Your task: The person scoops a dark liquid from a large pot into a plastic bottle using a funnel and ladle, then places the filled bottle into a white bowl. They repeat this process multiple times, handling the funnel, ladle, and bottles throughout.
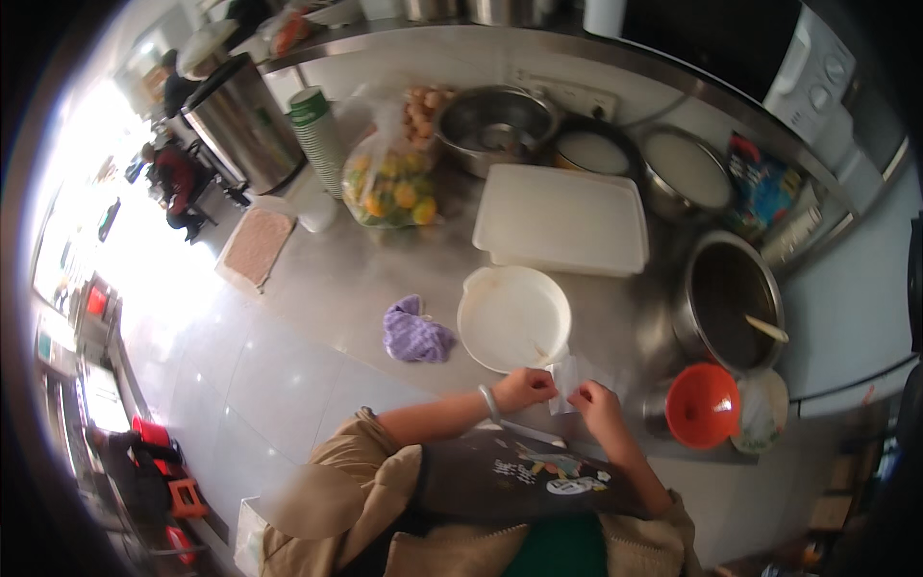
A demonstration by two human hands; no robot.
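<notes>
Between both hands hangs a small, thin translucent plastic piece [565, 384], perhaps a bag. My left hand [528, 389], with a pale bracelet at its wrist, pinches one side of it. The fingers of my right hand [598, 405] pinch the other side. Just beyond them a round white plastic basin [514, 317] rests on the steel table, with a small brownish smear on its inside near me. To its left lies a crumpled purple cloth [416, 330]. A lidded rectangular white plastic box [561, 216] stands behind the basin.
At right are a steel pot [728, 303] of dark liquid with a handle sticking out, and a red funnel [703, 405]. Farther back stand stacked paper cups [317, 141], a bag of citrus fruit [393, 187], eggs [425, 112] and a steel bowl [497, 119]. A shelf edge [461, 34] overhangs the back.
</notes>
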